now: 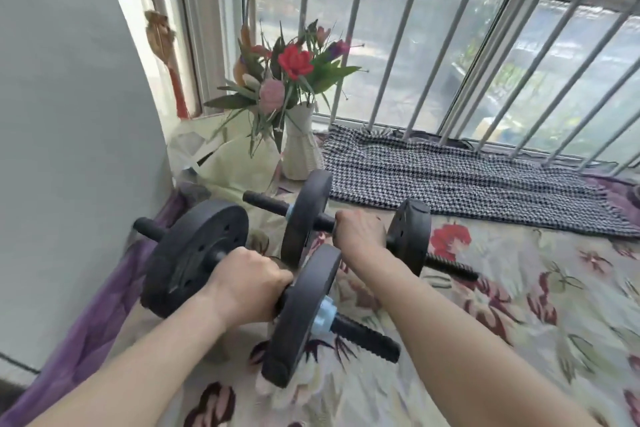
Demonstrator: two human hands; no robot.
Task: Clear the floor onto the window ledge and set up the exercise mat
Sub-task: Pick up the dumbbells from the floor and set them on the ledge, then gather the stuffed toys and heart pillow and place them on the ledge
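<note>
Each fist was clenched round a dumbbell bar over the flowered ledge cover (502,288): left hand (249,282) on the near dumbbell (301,315), right hand (360,230) on the far dumbbell (304,215). Lowering both level would keep them from rolling toward the vase (301,146).

by the window: flowers, cloth and bars

a white woven vase (302,149) stands upright near the left end of the window, holding a bunch of flowers (287,69) with a red bloom at the middle, a pink one lower left and long green leaves. just to its left lies a pale green bag (235,163), slumped against the grey wall (69,114). to the right of the vase a black-and-white checked cloth (467,180) is spread flat, its far edge under the white bars (415,45) that slant across the glass. a flowered blanket (519,288) with red blossoms lies beneath it all. a brown hanging ornament (159,35) with a red tassel hangs by the window frame.
</note>
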